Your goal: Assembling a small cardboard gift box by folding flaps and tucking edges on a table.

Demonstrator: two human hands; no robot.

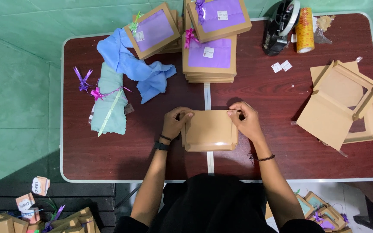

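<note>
Reddish-brown folding table (109,155) on a green floor (18,95), evenly lit.

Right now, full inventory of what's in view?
flat cardboard box: 1, brown, table centre, between both hands
windowed boxes: several stacked, brown with purple fronts and ribbon bows, top centre
open boxes: a few, brown, right side
cloths: 2, blue and pale green, left
loose bows: 2, purple and pink, left
tape dispenser: 1, black, top right
tape roll: 1, yellow, beside it
table: 1, dark red
left hand: at box's left edge
right hand: fingers at top right corner
</note>
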